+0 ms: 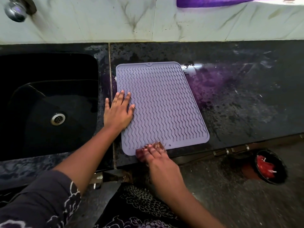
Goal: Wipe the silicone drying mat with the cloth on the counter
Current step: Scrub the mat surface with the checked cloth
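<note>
A dark patterned sleeve (41, 203) is filling the near corner, cut off by the frame. The left hand (117, 111) is lying flat with its fingers straight and spread, pressing the mat (164, 104) and gripping nothing. The mat is lying on the surface (238, 96). The sink (74, 96) is sitting just left of those fingers. The right hand (158, 162) is covering a brownish cloth (139, 153) at the mat's near edge. Blur is hiding whether its fingers are gripping or only pressing.

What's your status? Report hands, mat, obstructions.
Left hand flat on mat, left edge. Right hand on cloth at near edge, blurred, grip unclear. Mat flat on counter, nothing else on it.
</note>
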### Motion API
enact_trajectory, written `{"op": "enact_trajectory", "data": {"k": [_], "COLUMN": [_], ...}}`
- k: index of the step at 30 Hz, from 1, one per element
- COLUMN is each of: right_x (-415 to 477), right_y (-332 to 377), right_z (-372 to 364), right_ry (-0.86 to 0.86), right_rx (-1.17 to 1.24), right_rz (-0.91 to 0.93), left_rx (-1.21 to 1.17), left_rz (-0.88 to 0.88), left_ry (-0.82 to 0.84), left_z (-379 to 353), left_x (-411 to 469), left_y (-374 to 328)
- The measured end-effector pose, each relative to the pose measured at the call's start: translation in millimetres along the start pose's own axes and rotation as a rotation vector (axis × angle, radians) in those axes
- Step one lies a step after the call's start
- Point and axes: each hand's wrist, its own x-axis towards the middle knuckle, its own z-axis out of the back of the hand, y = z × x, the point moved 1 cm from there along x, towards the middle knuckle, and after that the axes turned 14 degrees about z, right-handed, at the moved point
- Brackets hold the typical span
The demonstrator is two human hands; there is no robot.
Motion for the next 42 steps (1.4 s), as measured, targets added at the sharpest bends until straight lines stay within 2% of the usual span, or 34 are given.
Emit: {"op": "enact_trajectory", "data": {"k": [3, 6, 7, 11, 18, 21, 23, 25, 26, 30, 33, 36, 38, 42], "right_x": [6, 23, 32, 50, 10, 8, 20, 39, 48, 62, 65, 91, 120, 197], "right_y": [-18, -46, -51, -55, -43, -52, -56, -55, -52, -47, -52, -53, -50, -43], "right_z": [22, 46, 48, 35, 38, 62, 71, 65, 58, 46, 84, 120, 137, 162], "right_ry": [-0.227, -0.457, -0.442, -0.12, 0.098, 0.092, -0.071, -0.216, -0.214, -0.024, 0.013, -0.187, -0.355, -0.605], "right_rx": [0.126, -0.03, -0.095, -0.24, -0.263, -0.091, -0.014, -0.059, -0.089, -0.176, 0.086, 0.267, 0.243, 0.093], "right_rz": [-0.062, -0.088, -0.081, -0.06, -0.03, -0.037, -0.094, -0.11, -0.113, -0.123, -0.152, -0.214, -0.205, -0.158], "left_rx": [0.0, 0.001, 0.0, 0.0, 0.001, -0.006, -0.018, -0.029, -0.037, -0.154, -0.336, -0.38, -0.317, -0.18], "left_rz": [0.0, -0.002, -0.003, 0.002, 0.001, -0.001, -0.007, -0.009, -0.013, -0.035, -0.055, -0.051, -0.025, -0.018], "left_ry": [-0.002, -0.003, -0.004, -0.012, -0.003, -0.002, -0.004, -0.011, -0.01, 0.016, 0.012, -0.077, -0.101, -0.027], "left_z": [0, 0, -1, -1, 0, 0, 0, 1, 1, 9, 25, 40, 44, 51], "left_x": [0, 1, 1, 1, 2, 2, 2, 2, 2, 6, 18, 49, 78, 135], "left_y": [0, 0, 1, 1, 0, 0, 0, 1, 1, 5, 12, 25, 32, 35]}}
